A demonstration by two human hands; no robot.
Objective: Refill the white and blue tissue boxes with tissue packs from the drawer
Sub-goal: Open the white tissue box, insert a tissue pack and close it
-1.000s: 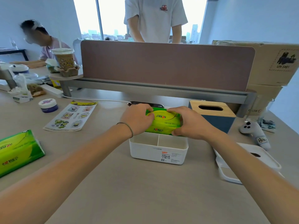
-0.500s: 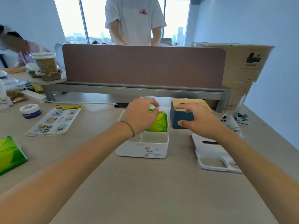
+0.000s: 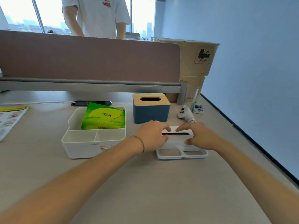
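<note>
Grey tabletop (image 3: 145,183) carries the work: both hands, left hand (image 3: 151,136) and right hand (image 3: 199,136), are closed on the ends of the white lid (image 3: 178,139), each grip clamped on it while it lies flat. Just left of the grip the open white box (image 3: 90,143) holds a green pack (image 3: 104,117) propped up at a tilt, and beyond the grip stands the blue box (image 3: 151,113), its wooden top on. Risk, as I judge it: the tilted pack may block the lid from seating.
</note>
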